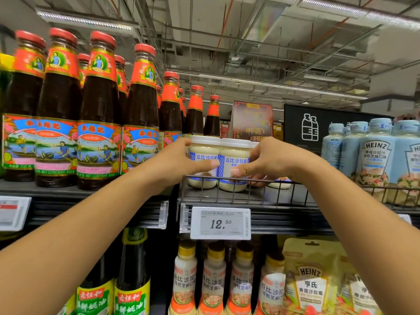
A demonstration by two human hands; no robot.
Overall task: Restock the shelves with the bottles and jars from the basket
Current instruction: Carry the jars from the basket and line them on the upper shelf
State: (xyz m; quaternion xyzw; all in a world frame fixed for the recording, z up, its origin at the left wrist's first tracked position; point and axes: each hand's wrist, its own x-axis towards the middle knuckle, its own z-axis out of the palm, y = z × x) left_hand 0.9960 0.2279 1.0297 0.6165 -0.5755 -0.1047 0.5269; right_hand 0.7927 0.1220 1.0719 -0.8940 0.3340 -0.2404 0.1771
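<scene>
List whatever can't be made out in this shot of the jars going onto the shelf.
- Basket: outside the head view entirely.
- Third jar: mostly behind the right hand, which grips the right jar; label hidden.
- Fingers of the left hand: behind the left jar it grips.
- Price tag: small print too small and blurred.
- Lower-shelf bottles: bases cut off by the bottom edge.

The left forearm [91, 226] and the right forearm [354, 205] were bare along all their visible length, slender and smooth. The left hand [179, 160] and the right hand [272, 162] were bare too, with short, pale, glossy thumbnails [214, 164].
</scene>
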